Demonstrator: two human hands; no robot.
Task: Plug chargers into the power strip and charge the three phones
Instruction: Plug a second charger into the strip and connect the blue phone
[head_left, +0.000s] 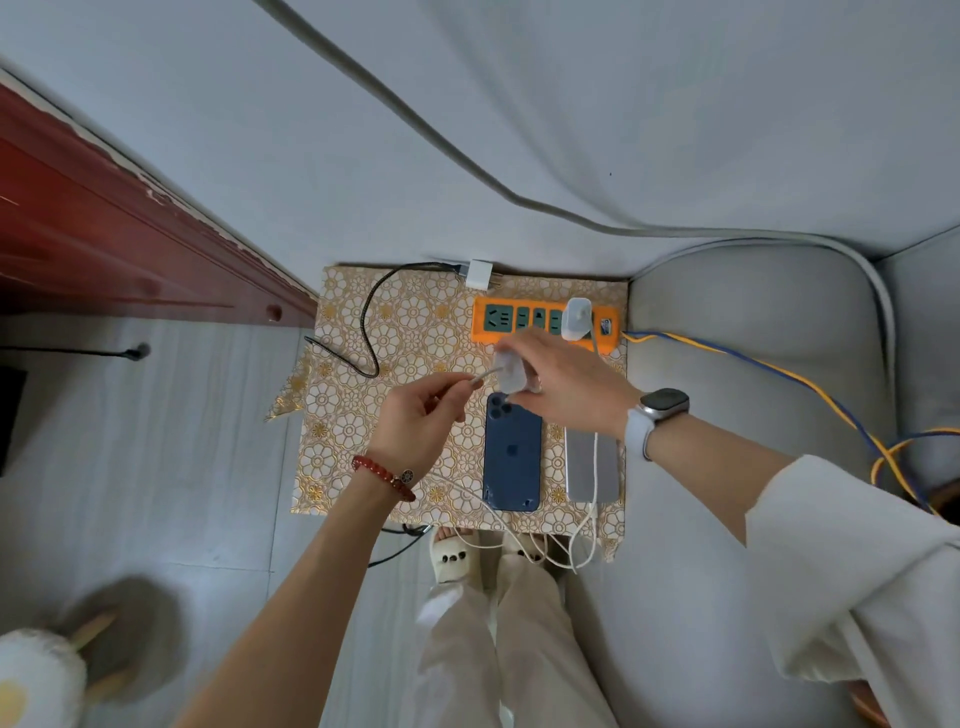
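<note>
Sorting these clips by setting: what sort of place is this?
Probably a home living room: a grey upholstered sofa beside a small table under a gold floral-patterned cloth, a tiled floor, and the person's white house slippers.

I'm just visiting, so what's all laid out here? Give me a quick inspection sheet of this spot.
Surface: small table under a floral gold cloth.
Job's things: orange power strip with one white charger standing on it; blue phone and silver phone face down; spare white charger lying behind the strip. Third phone: not seen.
Clutter: nothing seen.
Hands: right hand holds a white charger block; left hand pinches a cable end beside it.
Cables: black braided cable; white cable over the silver phone; yellow-blue cord.
Surroundings: grey sofa, red wooden furniture.
</note>
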